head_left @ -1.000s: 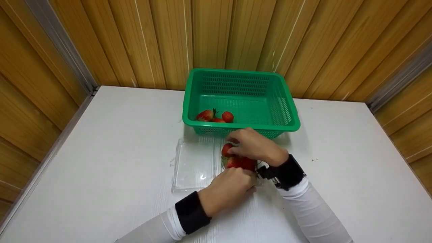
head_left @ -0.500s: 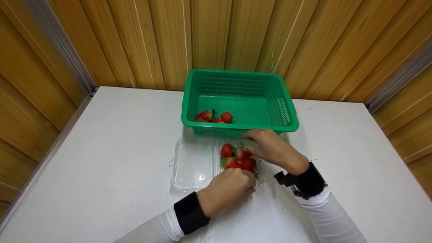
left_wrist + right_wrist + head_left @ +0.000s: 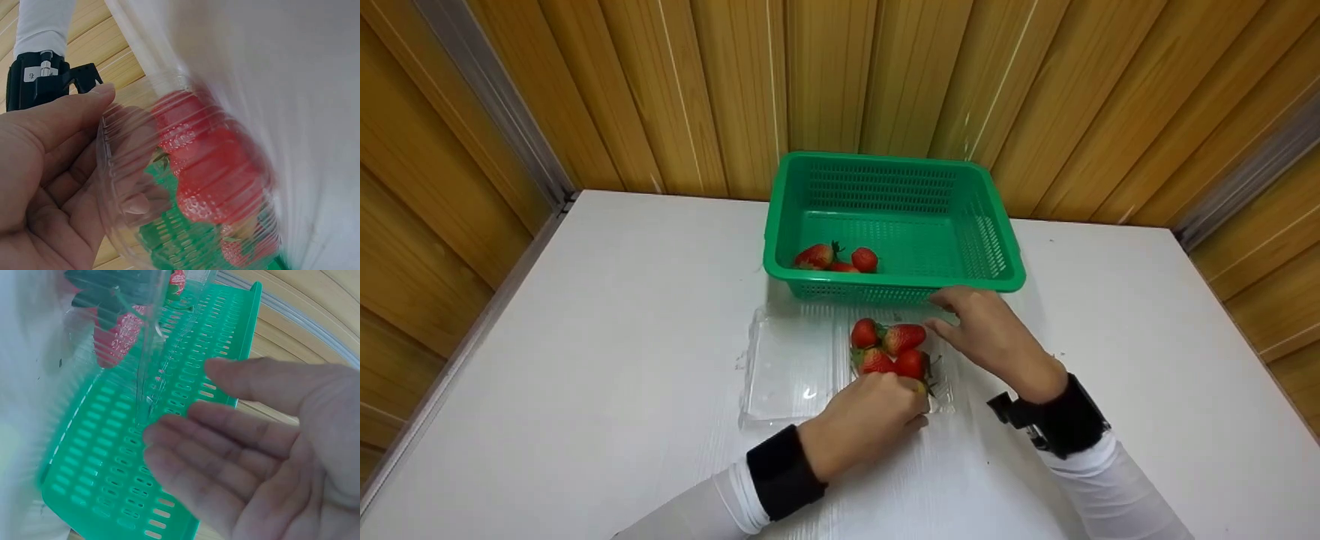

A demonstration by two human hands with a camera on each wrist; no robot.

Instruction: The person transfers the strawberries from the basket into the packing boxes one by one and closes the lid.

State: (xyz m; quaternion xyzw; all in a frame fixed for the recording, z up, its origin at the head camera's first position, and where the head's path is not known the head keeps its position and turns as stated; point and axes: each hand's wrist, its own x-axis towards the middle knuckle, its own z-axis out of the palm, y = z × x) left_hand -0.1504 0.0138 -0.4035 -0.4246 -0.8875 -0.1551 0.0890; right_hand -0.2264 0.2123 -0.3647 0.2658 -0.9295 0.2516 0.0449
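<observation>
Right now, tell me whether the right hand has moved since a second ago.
Yes. In the head view, the right hand has shifted rightward along the front side of the green basket, away from the strawberries in front of it.

White table, dark specks on its right part. Wood-grain panels stand upright along its back edge, more at left and right. Grey strips line both corners.

Markings: no text legible with certainty.
Small white label, set on the black wristband; its character is too small to read.
</observation>
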